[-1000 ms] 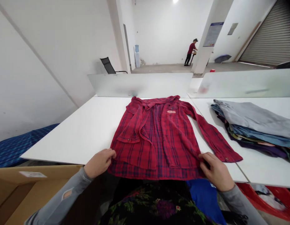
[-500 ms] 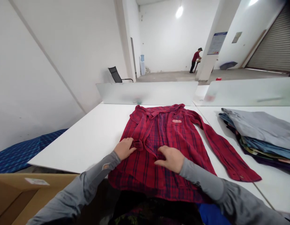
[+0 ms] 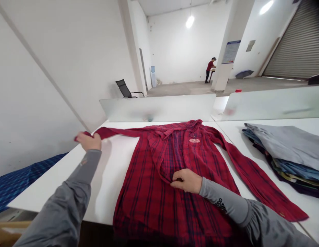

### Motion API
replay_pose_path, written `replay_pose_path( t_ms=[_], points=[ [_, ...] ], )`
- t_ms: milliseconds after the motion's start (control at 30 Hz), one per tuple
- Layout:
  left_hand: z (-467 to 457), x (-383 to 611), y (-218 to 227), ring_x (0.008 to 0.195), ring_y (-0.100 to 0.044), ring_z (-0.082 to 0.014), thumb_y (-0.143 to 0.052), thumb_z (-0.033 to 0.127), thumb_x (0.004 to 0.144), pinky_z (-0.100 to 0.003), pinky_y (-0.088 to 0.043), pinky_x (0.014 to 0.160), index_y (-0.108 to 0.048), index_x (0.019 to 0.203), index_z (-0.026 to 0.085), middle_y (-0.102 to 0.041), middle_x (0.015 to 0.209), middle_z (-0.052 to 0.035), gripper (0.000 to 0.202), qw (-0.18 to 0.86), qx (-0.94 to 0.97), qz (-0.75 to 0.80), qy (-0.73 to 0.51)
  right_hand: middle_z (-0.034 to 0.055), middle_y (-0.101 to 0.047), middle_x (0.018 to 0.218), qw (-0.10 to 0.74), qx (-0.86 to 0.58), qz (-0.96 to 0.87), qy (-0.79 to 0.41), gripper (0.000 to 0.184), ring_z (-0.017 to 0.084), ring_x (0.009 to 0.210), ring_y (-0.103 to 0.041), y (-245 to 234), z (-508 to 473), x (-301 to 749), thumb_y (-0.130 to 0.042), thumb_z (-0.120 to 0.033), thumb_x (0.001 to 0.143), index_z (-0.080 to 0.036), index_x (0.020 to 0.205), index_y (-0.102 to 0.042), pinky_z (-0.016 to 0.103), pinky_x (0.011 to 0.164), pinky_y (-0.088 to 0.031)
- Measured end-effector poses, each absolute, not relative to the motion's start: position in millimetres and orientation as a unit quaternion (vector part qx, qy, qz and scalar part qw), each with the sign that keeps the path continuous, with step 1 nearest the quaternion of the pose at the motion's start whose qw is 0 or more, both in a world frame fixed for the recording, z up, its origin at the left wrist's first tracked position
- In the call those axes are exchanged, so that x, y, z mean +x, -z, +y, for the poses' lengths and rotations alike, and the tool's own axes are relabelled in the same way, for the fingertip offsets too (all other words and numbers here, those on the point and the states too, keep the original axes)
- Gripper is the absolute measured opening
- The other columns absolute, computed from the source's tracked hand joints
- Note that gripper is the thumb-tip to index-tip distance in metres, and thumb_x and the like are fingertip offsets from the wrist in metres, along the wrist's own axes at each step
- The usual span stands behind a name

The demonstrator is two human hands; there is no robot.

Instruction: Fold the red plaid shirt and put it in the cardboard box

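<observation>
A red and navy plaid shirt (image 3: 149,178) lies front up on the white table (image 3: 110,161), its collar at the far side and its hem over the near edge. Out at the left, my left hand (image 3: 89,141) is closed on the end of one sleeve, holding it stretched above the tabletop. My right hand (image 3: 187,180) pinches the shirt's front edge near the middle, where the front lies partly folded open. The other sleeve runs down to the right, flat on the table. An oval patch (image 3: 194,140) shows on the chest.
A stack of folded clothes (image 3: 288,147) sits at the right. Frosted dividers (image 3: 159,108) stand along the table's back edge. A blue patterned cloth (image 3: 25,178) and a cardboard box (image 3: 10,228) are at the left. Far back, a person (image 3: 210,70) stands beside a pillar.
My left hand has moved left and away from me, drawing the sleeve off the shirt's body and out to the side. My right hand has closed on the front edge. The view has shifted slightly.
</observation>
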State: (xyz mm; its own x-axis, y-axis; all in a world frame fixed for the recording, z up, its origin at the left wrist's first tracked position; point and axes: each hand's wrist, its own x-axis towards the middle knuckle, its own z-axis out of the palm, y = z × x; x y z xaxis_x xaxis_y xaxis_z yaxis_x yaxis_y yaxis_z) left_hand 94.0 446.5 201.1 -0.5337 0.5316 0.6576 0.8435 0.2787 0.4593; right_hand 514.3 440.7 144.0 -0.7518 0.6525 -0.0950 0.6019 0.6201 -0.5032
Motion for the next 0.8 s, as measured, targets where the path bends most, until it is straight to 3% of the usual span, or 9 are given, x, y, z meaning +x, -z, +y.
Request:
replay_pose_path(
  t_ms=[100,167,267,400,500,633,733,800],
  points=[
    [472,139,-168,0.108,-0.049,-0.0315,-0.041,0.019,0.086,-0.051,-0.035,0.1,-0.052,0.098,0.009,-0.058,0.102,-0.0162,0.018,0.173,-0.535,-0.752,0.345,-0.0002,-0.061,0.067,0.117,-0.39,-0.888,-0.213,0.015,0.012,0.063,-0.053,-147,467,519,-0.056,-0.025,0.084,-0.019,0.074,-0.065,0.023,0.061,-0.034],
    [492,178,-149,0.098,-0.057,-0.0259,-0.046,0.025,0.088,-0.04,-0.041,0.095,-0.056,0.092,0.014,-0.063,0.095,-0.011,0.015,0.138,-0.622,-0.711,0.296,0.0017,-0.063,0.071,0.175,-0.427,-0.873,-0.159,0.014,0.015,0.067,-0.056,-140,488,523,-0.054,-0.023,0.085,-0.019,0.076,-0.064,0.025,0.065,-0.037],
    [526,234,-133,0.094,-0.061,-0.0224,-0.052,0.037,0.089,-0.033,-0.045,0.089,-0.059,0.101,0.018,-0.066,0.095,-0.0075,0.024,0.112,-0.687,-0.67,0.259,0.004,-0.064,0.076,0.287,-0.455,-0.834,-0.119,0.018,0.017,0.073,-0.059,-116,516,530,-0.046,-0.023,0.087,-0.019,0.079,-0.061,0.026,0.07,-0.04],
    [570,289,-127,0.107,-0.061,-0.028,-0.06,0.047,0.083,-0.037,-0.044,0.092,-0.049,0.124,0.017,-0.064,0.113,-0.0132,0.052,0.04,-0.692,-0.683,0.229,0.0028,-0.062,0.074,0.385,-0.456,-0.793,-0.12,0.019,0.016,0.07,-0.057,-87,536,539,-0.044,-0.026,0.088,-0.02,0.078,-0.059,0.025,0.069,-0.041],
    [601,312,-124,0.111,-0.06,-0.0327,-0.067,0.039,0.076,-0.042,-0.044,0.094,-0.051,0.12,0.018,-0.066,0.112,-0.0153,0.052,-0.054,-0.66,-0.717,0.215,0.0008,-0.059,0.068,0.402,-0.464,-0.778,-0.136,0.017,0.015,0.064,-0.054,-81,543,543,-0.046,-0.026,0.086,-0.021,0.074,-0.056,0.024,0.064,-0.039],
    [646,315,-135,0.094,-0.068,-0.0282,-0.051,0.029,0.085,-0.038,-0.051,0.083,-0.056,0.107,0.016,-0.07,0.091,-0.0131,0.026,-0.147,-0.618,-0.733,0.243,-0.0007,-0.056,0.066,0.413,-0.465,-0.766,-0.164,0.015,0.013,0.061,-0.05,-81,547,544,-0.048,-0.024,0.083,-0.021,0.071,-0.055,0.024,0.061,-0.037],
    [682,306,-160,0.074,-0.071,-0.0213,-0.036,0.031,0.092,-0.031,-0.054,0.068,-0.05,0.117,0.015,-0.07,0.085,-0.0108,0.032,-0.229,-0.571,-0.731,0.295,-0.0017,-0.054,0.063,0.43,-0.465,-0.75,-0.188,0.015,0.012,0.059,-0.049,-81,548,543,-0.048,-0.024,0.083,-0.021,0.07,-0.054,0.023,0.06,-0.036],
    [700,302,-174,0.077,-0.071,-0.0182,-0.032,0.036,0.094,-0.028,-0.054,0.066,-0.043,0.126,0.02,-0.07,0.097,-0.0105,0.038,-0.267,-0.549,-0.717,0.337,-0.0021,-0.054,0.062,0.435,-0.463,-0.746,-0.2,0.014,0.012,0.059,-0.049,-81,547,543,-0.049,-0.024,0.083,-0.021,0.07,-0.054,0.023,0.059,-0.035]
  ],
)
